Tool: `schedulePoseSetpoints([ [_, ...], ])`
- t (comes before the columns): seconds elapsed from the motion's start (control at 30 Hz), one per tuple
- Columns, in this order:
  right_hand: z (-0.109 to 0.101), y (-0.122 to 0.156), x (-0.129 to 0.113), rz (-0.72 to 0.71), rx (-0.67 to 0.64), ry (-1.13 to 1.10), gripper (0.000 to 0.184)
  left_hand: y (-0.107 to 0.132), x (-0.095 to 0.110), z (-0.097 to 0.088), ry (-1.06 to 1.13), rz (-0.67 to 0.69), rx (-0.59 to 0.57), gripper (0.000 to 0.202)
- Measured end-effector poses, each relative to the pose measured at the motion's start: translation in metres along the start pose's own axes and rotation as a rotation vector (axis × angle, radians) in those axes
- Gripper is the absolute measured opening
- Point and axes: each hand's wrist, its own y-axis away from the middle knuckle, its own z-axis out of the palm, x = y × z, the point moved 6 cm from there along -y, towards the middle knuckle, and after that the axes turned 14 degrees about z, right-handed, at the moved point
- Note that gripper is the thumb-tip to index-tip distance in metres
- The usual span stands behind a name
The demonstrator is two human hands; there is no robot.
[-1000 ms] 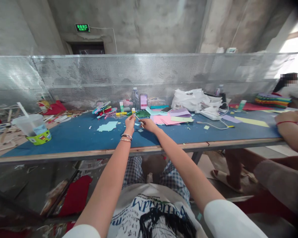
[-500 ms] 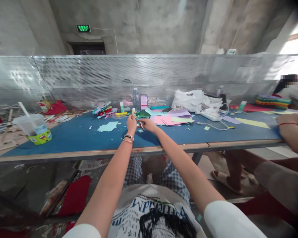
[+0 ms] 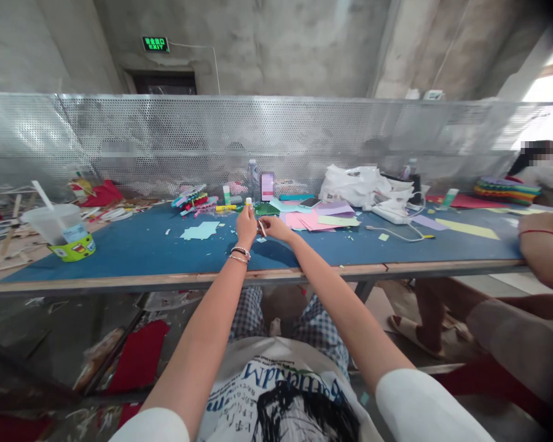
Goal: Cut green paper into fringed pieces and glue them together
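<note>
"Blue table (image 3: 133,258), lots of stuff! What's close?"
"White-capped stick (image 3: 249,202), just past the left hand (image 3: 246,227)."
"And the hands?"
"Right hand (image 3: 276,228) pinches a small thin thing (image 3: 262,228), between the front and back edges. Left one's curled; can't tell on what."
"Cups?"
"Clear cup (image 3: 50,222), straw (image 3: 43,197) inside, near the front left corner."

A white short-sleeved T-shirt (image 3: 276,350) carries upside-down blue lettering (image 3: 260,372), smaller handwritten-style characters and a large black brushy print (image 3: 281,408). Its sleeves are plain white. Blue-and-white checked trousers (image 3: 250,309) show below. Pale and dark bracelets (image 3: 239,251) ring the left wrist (image 3: 244,244).
</note>
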Motion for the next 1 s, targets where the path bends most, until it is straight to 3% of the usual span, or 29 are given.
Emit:
schedulePoseSetpoints([
  [0.17, -0.0048, -0.0009, 0.0019, -0.003, 0.028, -0.022, 0.021, -0.0009, 0.0032, 0.007, 0.05, 0.019, -0.08, 0.016],
  [0.57, -0.0098, 0.0051, -0.0047, -0.019, 0.054, 0.023, 0.015, -0.0008, -0.0002, 0.0111, -0.042, 0.037, -0.137, 0.03],
  [1.0, -0.0075, 0.0018, 0.0006, -0.008, 0.044, 0.032, 0.018, 0.0015, 0.0025, 0.01, -0.054, 0.057, -0.132, 0.028],
])
